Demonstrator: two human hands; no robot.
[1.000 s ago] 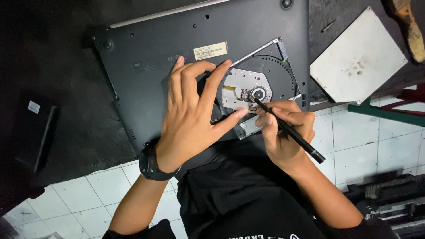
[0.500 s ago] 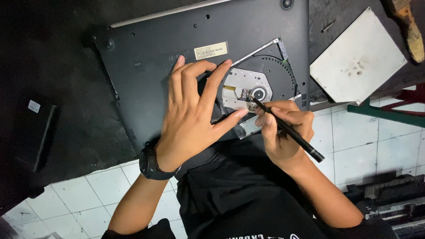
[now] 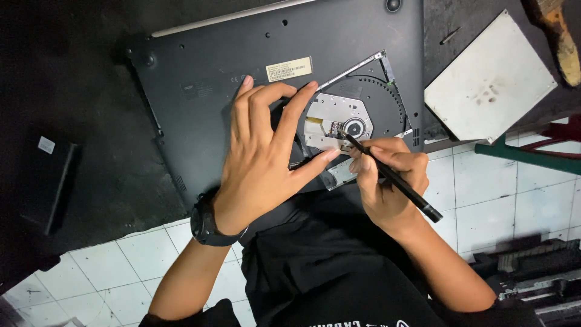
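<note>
A dark laptop [image 3: 218,91] lies upside down on a black mat. Its optical drive tray [image 3: 351,115] sits exposed, with a silver plate and a round spindle. My left hand [image 3: 266,151] presses flat on the laptop's underside, fingers spread, thumb reaching toward the tray's front edge. My right hand [image 3: 387,181] grips a thin black screwdriver [image 3: 393,178] like a pen. Its tip rests on the silver plate just left of the spindle. A black watch [image 3: 209,227] is on my left wrist.
A detached silver drive cover [image 3: 490,79] lies to the right of the laptop. A black flat device [image 3: 45,181] sits at the far left. A wooden handle [image 3: 560,36] shows at the top right. White floor tiles [image 3: 508,200] and a green bar [image 3: 526,154] lie below.
The screwdriver tip has shifted slightly left, from the spindle onto the silver plate beside it. My left hand has stayed in place.
</note>
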